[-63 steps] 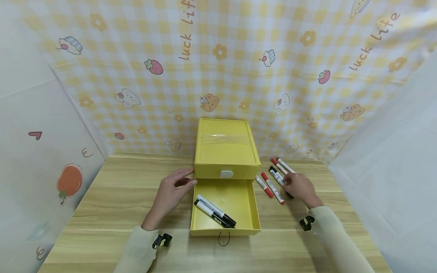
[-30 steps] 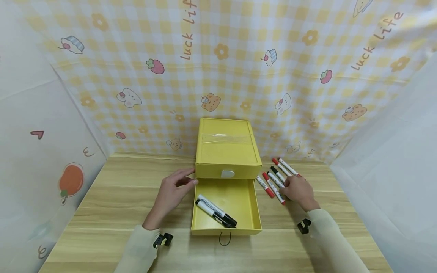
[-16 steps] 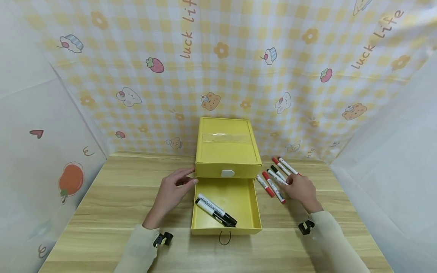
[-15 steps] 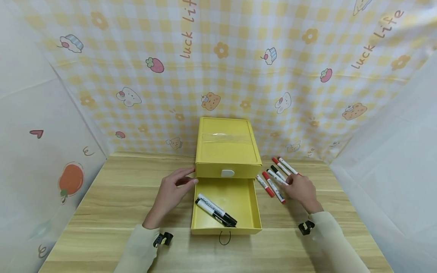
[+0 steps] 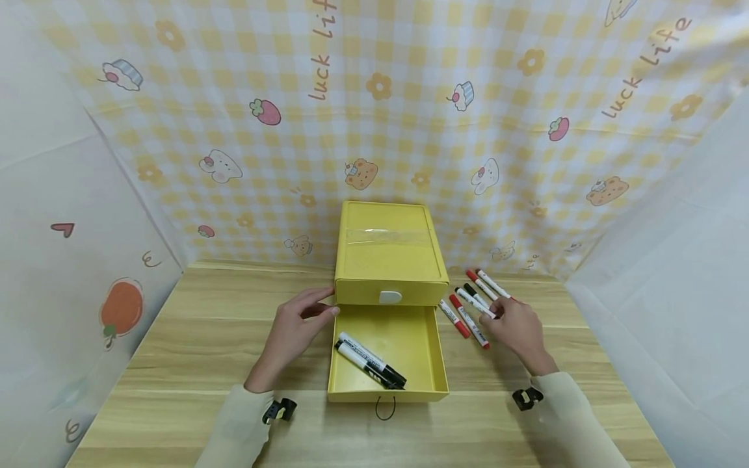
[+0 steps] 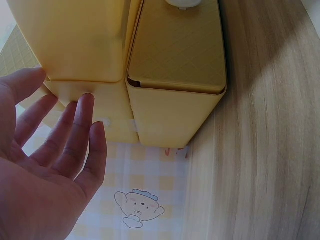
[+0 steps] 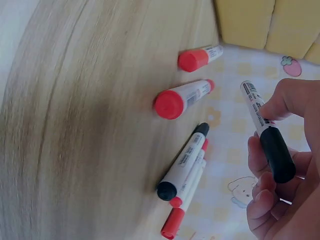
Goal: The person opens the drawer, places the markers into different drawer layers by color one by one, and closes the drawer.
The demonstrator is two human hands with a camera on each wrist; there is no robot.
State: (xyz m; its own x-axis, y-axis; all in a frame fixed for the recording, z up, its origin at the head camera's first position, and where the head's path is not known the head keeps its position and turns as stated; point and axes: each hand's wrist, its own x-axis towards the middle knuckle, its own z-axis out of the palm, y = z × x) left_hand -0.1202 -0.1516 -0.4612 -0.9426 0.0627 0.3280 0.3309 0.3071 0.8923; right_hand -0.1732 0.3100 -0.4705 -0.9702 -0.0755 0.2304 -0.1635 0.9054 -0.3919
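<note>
My right hand [image 5: 517, 330] pinches a black-capped whiteboard marker [image 7: 255, 105] between thumb and fingers, above the table. Under and beside it lie another black-capped marker [image 7: 184, 162] and several red-capped ones, such as the marker [image 7: 182, 98] nearest the camera in the right wrist view. My left hand [image 5: 298, 331] rests its fingertips against the left side of the yellow drawer box [image 5: 383, 244], fingers nearly straight. The lower drawer [image 5: 409, 338] is pulled out, and two black-and-white markers [image 5: 368, 361] lie in it.
The box's upper drawer, with a white pull tab [image 5: 390, 298], is closed. A dark cord loop [image 5: 385, 409] hangs from the lower drawer's front. Behind the wooden table [image 5: 234, 416] hangs a checked curtain [image 5: 281, 162]; white sheets close off both sides.
The right hand has separated one black-capped marker from the other and now holds it, raised a little, near the other markers. The left hand and drawer have stayed in place.
</note>
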